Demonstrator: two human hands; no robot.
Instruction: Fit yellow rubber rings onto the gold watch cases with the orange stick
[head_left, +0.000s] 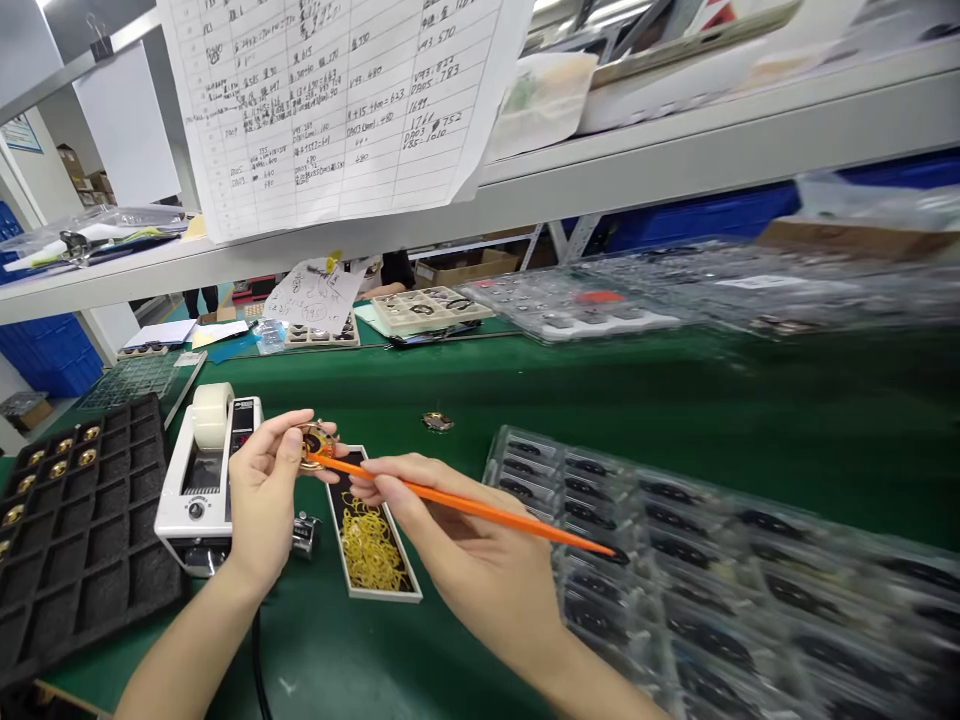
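Observation:
My left hand (264,492) pinches a round gold-rimmed part (318,445), like a watch case, between thumb and fingers. In my right hand (480,560) is a long orange stick tool (480,510). Its near end rests at the round part, and its dark-tipped end points to the right. Just below and between the hands lies a narrow white-edged tray (346,570) with yellow rings (369,545). Another small metallic round part (437,421) lies on the green table behind my right hand.
A white tape dispenser (180,515) and a black compartment tray (97,540) with gold parts stand at left. Clear trays of dark parts (675,550) fill the right. Above hangs a handwritten sheet (337,110) from a shelf (637,160).

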